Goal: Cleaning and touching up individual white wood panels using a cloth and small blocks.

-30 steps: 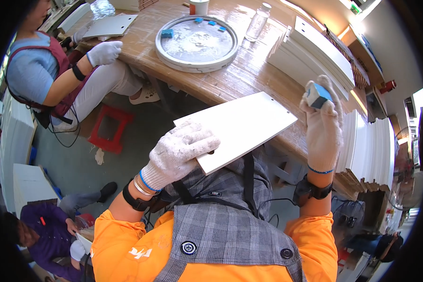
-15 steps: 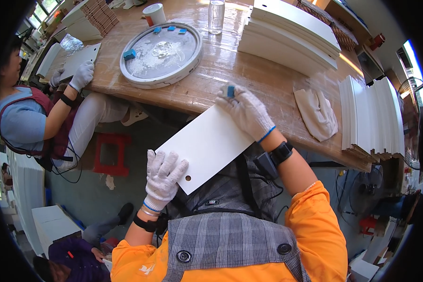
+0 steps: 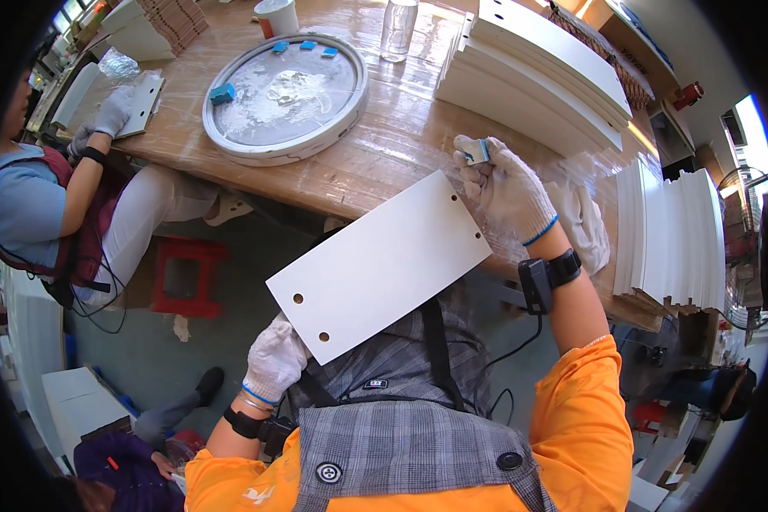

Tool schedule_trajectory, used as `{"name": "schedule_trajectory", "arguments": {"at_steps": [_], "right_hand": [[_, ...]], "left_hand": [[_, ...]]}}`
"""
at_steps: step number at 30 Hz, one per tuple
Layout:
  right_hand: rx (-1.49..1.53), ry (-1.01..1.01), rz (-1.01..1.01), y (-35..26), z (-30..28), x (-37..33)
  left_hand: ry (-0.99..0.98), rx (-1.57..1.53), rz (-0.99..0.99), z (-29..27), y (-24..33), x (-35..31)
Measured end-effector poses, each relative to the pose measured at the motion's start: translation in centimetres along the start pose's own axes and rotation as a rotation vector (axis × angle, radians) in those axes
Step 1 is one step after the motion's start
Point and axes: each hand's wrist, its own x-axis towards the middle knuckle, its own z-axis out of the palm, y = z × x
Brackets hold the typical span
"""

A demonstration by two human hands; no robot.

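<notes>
A white rectangular board (image 3: 375, 269) with two holes near each short end lies slanted above my lap. Its lower left end is gripped by my left hand (image 3: 276, 360), in a white knit glove, with the fingers partly hidden behind the board. Beyond the board's far right end, my gloved right hand (image 3: 514, 189) pinches a small sponge block (image 3: 476, 152), blue with a whitish face, apart from the board. On the table at upper left, a round grey tray (image 3: 360, 104) carries white paste, with several blue sponge pieces (image 3: 222, 93) around its edge.
White boards (image 3: 533, 81) are stacked at the table's back right; more boards (image 3: 670, 239) stand at the right end. A crumpled cloth (image 3: 590, 230), a clear bottle (image 3: 398, 31) and a white cup (image 3: 276, 17) sit on the table. At left, a co-worker (image 3: 34, 196) handles another board.
The board now shows two holes at each end instead of one hole at the near end. My right hand has moved off it to the right with the sponge; my left hand has shifted down-left.
</notes>
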Motion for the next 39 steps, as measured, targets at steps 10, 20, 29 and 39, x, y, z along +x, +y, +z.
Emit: {"name": "schedule_trajectory", "arguments": {"at_steps": [10, 20, 29, 39], "right_hand": [[-1.311, -0.026, -0.509, -0.7, 0.2, 2.9], [-1.954, -0.233, -0.814, -0.7, 1.5, 3.0], [-1.977, -0.298, -0.822, -0.8, 2.0, 3.2], [-2.022, -0.297, -0.810, -0.7, 2.4, 2.3]], "left_hand": [[0.264, 0.037, -0.124, 1.0, -1.0, 2.3], [0.324, 0.005, -0.119, 0.6, -1.3, 2.4], [0.272, 0.002, -0.104, 0.2, -1.2, 2.4], [0.255, 0.043, -0.106, -0.7, -1.4, 2.1]]}}
